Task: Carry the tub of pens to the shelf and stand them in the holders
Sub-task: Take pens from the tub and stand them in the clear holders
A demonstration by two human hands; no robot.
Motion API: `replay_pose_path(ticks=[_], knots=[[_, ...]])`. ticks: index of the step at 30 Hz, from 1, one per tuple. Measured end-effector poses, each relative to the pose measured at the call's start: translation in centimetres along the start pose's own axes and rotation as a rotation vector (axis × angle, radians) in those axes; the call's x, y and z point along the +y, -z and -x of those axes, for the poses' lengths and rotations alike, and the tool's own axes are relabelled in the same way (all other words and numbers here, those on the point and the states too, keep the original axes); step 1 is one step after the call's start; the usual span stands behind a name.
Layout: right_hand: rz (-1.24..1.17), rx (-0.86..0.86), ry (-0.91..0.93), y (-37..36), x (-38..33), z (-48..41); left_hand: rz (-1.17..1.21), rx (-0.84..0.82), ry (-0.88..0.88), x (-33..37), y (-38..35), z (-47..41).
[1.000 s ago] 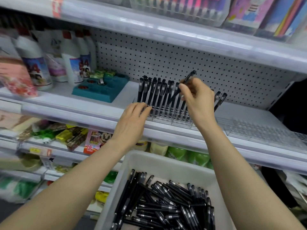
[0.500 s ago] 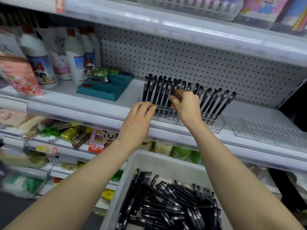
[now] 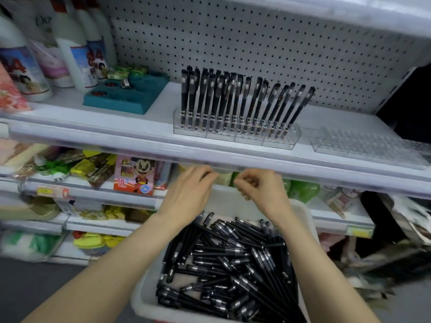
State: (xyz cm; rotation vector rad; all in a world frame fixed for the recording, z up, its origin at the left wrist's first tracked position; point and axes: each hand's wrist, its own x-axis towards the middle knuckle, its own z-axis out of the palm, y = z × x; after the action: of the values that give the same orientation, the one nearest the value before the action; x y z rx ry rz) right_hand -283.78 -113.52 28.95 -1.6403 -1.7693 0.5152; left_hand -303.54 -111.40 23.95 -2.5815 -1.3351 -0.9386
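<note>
Left hand relaxed, right hand curled, both empty, just over the tub heaped with pens. Above them one holder looks nearly full; the bare holder up right waits. Much remains.

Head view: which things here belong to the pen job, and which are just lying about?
Job: white tub, loose pens in it, standing pens, filled holders, empty holders.
Lying about: teal tray, white bottles, cartoon box on the shelf below.

Clear glossy plastic holders; white plastic tub.
</note>
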Motion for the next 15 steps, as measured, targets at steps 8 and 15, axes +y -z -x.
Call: replay_pose_path(ticks=[8,15], knots=[[0.385,-0.489,-0.115,-3.4,5.6,3.5,-0.043,-0.15,0.048,0.2,-2.3,1.2],[0.372,-0.568,-0.17,-4.7,5.4,3.3,-0.059,-0.144,0.039,0.3,-2.4,1.2]])
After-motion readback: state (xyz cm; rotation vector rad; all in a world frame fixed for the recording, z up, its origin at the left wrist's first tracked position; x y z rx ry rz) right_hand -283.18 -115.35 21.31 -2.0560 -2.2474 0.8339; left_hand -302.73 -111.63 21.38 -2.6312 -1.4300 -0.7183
